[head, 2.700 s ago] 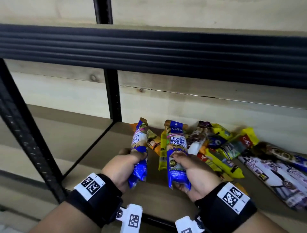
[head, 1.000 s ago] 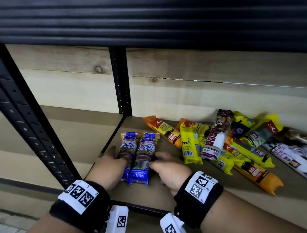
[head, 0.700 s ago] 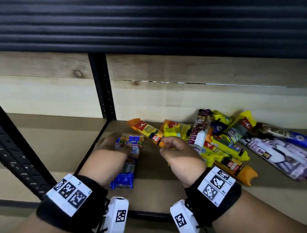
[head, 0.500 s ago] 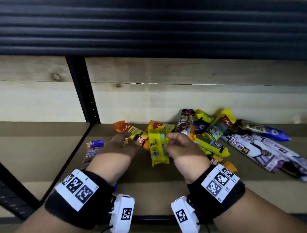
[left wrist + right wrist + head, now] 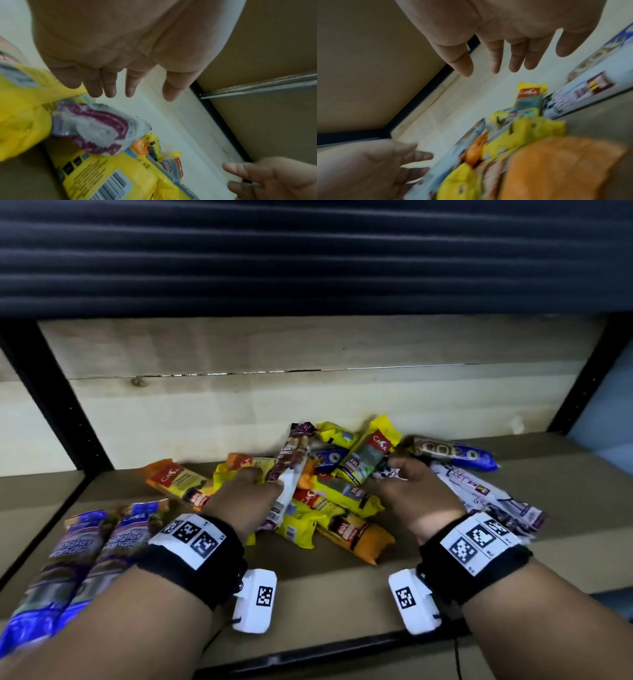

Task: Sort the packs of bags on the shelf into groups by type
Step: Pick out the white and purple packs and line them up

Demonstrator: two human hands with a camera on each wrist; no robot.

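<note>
Two blue "Single Handle" packs (image 5: 85, 556) lie side by side at the shelf's front left. A mixed pile fills the middle: yellow packs (image 5: 346, 494), an orange pack (image 5: 359, 539), an orange-yellow pack (image 5: 178, 482) and a purple-and-white drawstring pack (image 5: 291, 470). White-purple flat packs (image 5: 489, 498) and a blue pack (image 5: 455, 455) lie to the right. My left hand (image 5: 260, 475) hovers over the pile beside the drawstring pack (image 5: 96, 124), fingers (image 5: 109, 88) straight and empty. My right hand (image 5: 390, 470) reaches over the pile's right side with straight, empty fingers (image 5: 496, 65).
The brown shelf board (image 5: 329, 594) has bare room in front of the pile. A pale wooden back wall (image 5: 274, 405) closes the bay. Black uprights stand at left (image 5: 58, 398) and right (image 5: 589, 374). The upper shelf's dark edge (image 5: 308, 251) hangs low overhead.
Both hands set the two blue packs down side by side at the left and let go. They then moved right over the mixed pile, and my view swung right with them.
</note>
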